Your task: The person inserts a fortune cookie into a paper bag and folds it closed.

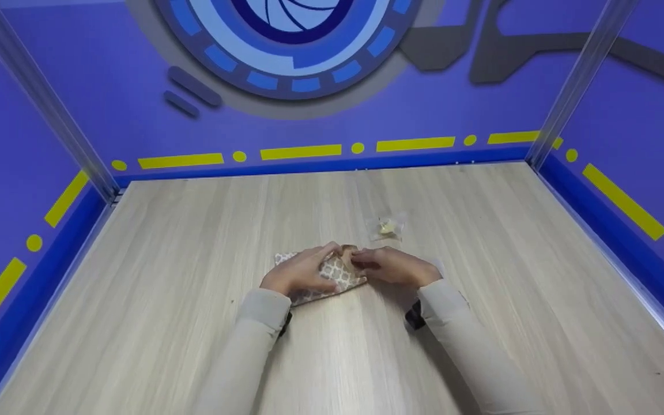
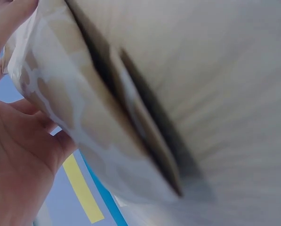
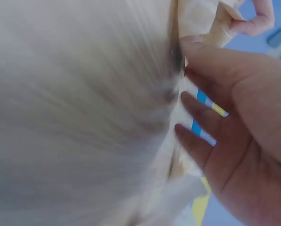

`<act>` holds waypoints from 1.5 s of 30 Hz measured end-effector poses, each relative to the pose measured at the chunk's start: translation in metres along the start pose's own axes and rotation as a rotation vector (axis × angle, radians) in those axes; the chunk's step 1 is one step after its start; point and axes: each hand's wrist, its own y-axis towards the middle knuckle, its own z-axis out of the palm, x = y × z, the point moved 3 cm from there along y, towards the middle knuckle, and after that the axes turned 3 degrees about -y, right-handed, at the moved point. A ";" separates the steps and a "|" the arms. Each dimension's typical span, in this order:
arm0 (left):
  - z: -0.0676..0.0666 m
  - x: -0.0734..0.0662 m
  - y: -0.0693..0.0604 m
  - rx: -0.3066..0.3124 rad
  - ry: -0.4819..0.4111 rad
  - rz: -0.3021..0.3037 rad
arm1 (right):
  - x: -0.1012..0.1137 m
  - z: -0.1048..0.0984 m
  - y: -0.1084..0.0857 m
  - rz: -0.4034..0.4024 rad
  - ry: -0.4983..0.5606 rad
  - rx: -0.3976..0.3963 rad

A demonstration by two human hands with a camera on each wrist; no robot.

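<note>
A tan paper piece with a white lattice pattern (image 1: 336, 273) lies tilted between both hands in the head view. The left hand (image 1: 304, 270) grips it from the left, fingers over its top and thumb at its near side. At its right end the right hand (image 1: 392, 266) pinches a brown edge with thumb and forefinger. The left wrist view shows the patterned paper (image 2: 79, 103) bulging, with a layered edge beside the left hand (image 2: 20, 155). In the right wrist view the right hand's (image 3: 244, 113) other fingers are apart.
A small clear packet with something yellowish inside (image 1: 387, 228) lies just beyond the right hand on the wood-grain table (image 1: 193, 230). Something pale shows partly behind the right wrist. Blue and purple panels (image 1: 107, 115) border the table at the back and both sides.
</note>
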 end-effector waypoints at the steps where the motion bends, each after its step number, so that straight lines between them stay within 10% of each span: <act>1: 0.000 0.000 0.000 0.000 -0.001 0.001 | -0.002 -0.001 0.000 0.000 0.026 -0.011; 17: 0.000 0.000 -0.001 0.000 0.012 -0.007 | -0.028 -0.029 -0.025 0.252 0.137 -0.086; 45: -0.001 -0.003 -0.003 0.005 0.018 -0.030 | -0.079 -0.055 -0.078 0.321 0.123 0.064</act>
